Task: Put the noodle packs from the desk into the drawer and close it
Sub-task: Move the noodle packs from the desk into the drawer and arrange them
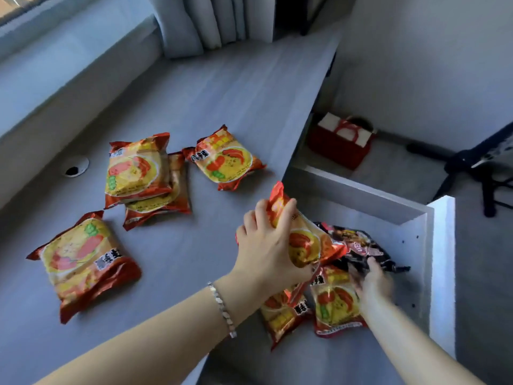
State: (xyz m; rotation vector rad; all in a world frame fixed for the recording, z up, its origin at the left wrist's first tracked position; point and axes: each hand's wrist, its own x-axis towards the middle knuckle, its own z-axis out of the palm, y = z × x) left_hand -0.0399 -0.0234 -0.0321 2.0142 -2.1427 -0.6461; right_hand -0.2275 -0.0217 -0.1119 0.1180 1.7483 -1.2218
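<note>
Several orange-and-yellow noodle packs lie on the grey desk (pixel 194 87): one near the front left (pixel 83 259), a stack of two (pixel 136 170) behind it, one (pixel 226 159) further right. The white drawer (pixel 441 262) stands pulled out at the desk's right side. My left hand (pixel 266 240) is shut on an orange noodle pack (pixel 302 240), held tilted over the drawer's near edge. My right hand (pixel 372 282) reaches down inside the drawer, fingers on a dark noodle pack (pixel 358 245); its grasp is blurred. Two orange packs (pixel 333 304) lie on the drawer floor.
A round cable hole (pixel 75 166) sits in the desk at the left. Curtains (pixel 200 23) hang at the back by the window sill. On the floor beyond the drawer stand a red bag (pixel 341 143) and a black tripod (pixel 477 168).
</note>
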